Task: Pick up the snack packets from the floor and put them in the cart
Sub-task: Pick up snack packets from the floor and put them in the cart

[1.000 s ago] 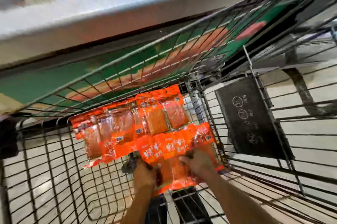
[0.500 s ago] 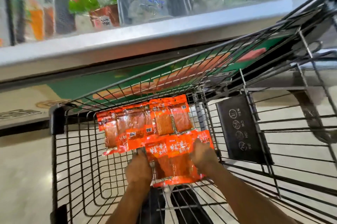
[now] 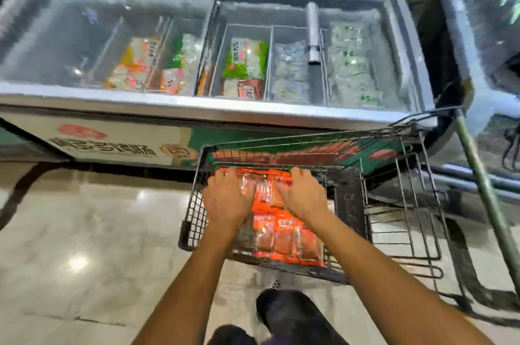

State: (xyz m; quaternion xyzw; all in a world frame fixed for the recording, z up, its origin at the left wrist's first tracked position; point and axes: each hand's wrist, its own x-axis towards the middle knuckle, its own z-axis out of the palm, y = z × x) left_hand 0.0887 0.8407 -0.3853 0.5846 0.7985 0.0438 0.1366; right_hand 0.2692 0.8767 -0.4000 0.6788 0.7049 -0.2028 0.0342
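Packets point(image 3: 281, 235) lie in cart point(image 3: 194, 221) under spread fingers of left hand point(image 3: 228, 198) and right hand point(image 3: 302, 195).

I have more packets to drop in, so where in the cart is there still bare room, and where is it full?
Crowded: the orange snack packets fill the middle of the cart, with the left hand and right hand spread over their far end. Free: the wire section right of the dark panel, bordered by the cart's right wall. The strip along the left wall looks too narrow.

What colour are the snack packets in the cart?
Bright orange-red snack packets, seen best in the head view.
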